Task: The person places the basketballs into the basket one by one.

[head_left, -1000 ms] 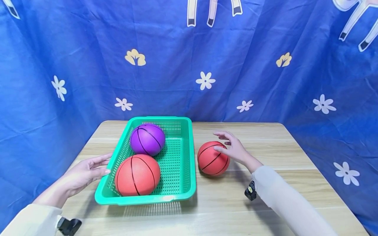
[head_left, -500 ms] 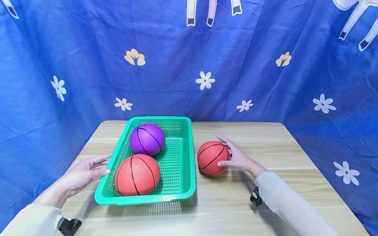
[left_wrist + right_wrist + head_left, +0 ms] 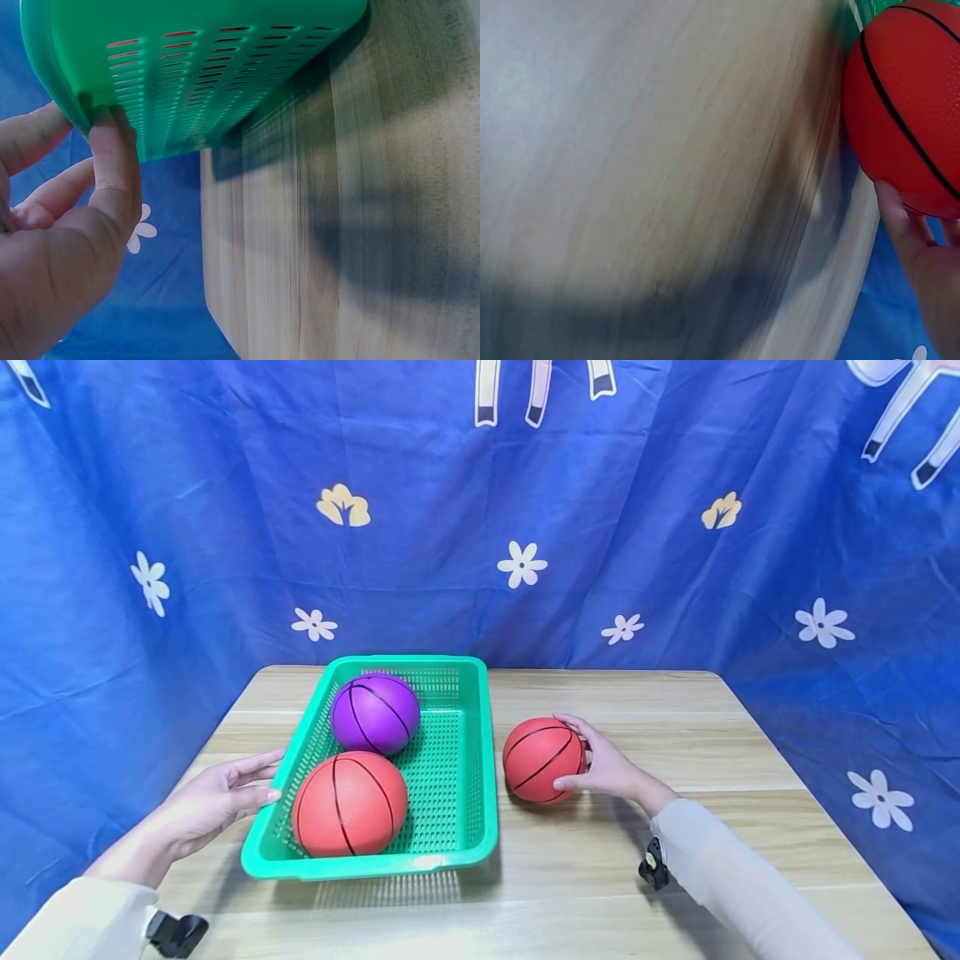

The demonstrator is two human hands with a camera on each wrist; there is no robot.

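Note:
A green plastic basket (image 3: 454,861) stands on the table, tilted toward me or flat, I cannot tell which. Inside it lie a purple ball (image 3: 375,714) at the far left and a larger orange-red basketball (image 3: 349,806) in front of it. At the basket's left side my left hand (image 3: 217,797) pinches the rim, thumb on one side and fingers beneath; the left wrist view shows these fingers (image 3: 112,161) against the outer wall. Right of the basket sits a smaller red basketball (image 3: 542,762), and my right hand (image 3: 611,768) grips its right side between thumb and fingers.
The wooden table (image 3: 600,893) has its far edge against a blue curtain (image 3: 420,593) with flowers and animal legs. Black wrist cameras hang under both sleeves. The small ball is a short gap from the basket's right wall.
My right hand has come down from above the small red basketball to its right side, and its thumb and fingers have closed round it. The left hand and basket have stayed in place.

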